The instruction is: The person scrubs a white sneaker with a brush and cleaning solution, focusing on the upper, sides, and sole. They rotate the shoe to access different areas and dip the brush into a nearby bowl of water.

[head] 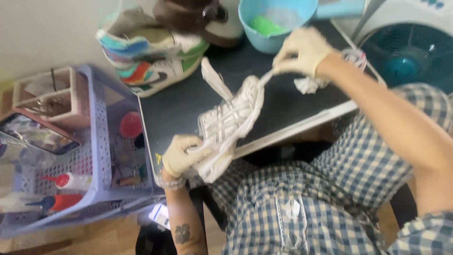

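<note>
While the left hand (181, 156) clamps the white shoe (226, 127) at its lower end, the right hand (302, 49) pinches a lace (265, 77) between closed fingertips and draws it up and away from the shoe's upper end. Both hands wear pale gloves. The left is curled shut around the shoe's side; the right is closed on the lace, with a crumpled white cloth (309, 85) just below it.

The shoe sits over the near edge of the dark table (188, 101), partly above the person's checked lap. Its long axis runs on a diagonal — lower left, by the left hand, to upper right, toward the right hand. Blur hides which end is toe and which heel, though the loose tongue flaring up and left suggests the opening faces the camera.

To do this well, the pull probably wants to follow the line of the lace out of its eyelets — steady, not jerked — with the left hand bracing firmly so the shoe does not swing or slide off the table edge.

Beyond stand a multicoloured sneaker (151, 61), a brown shoe (198, 19) and a blue bowl (276, 23). A lilac basket (101, 123) with red-tipped bottles sits to the left.
</note>
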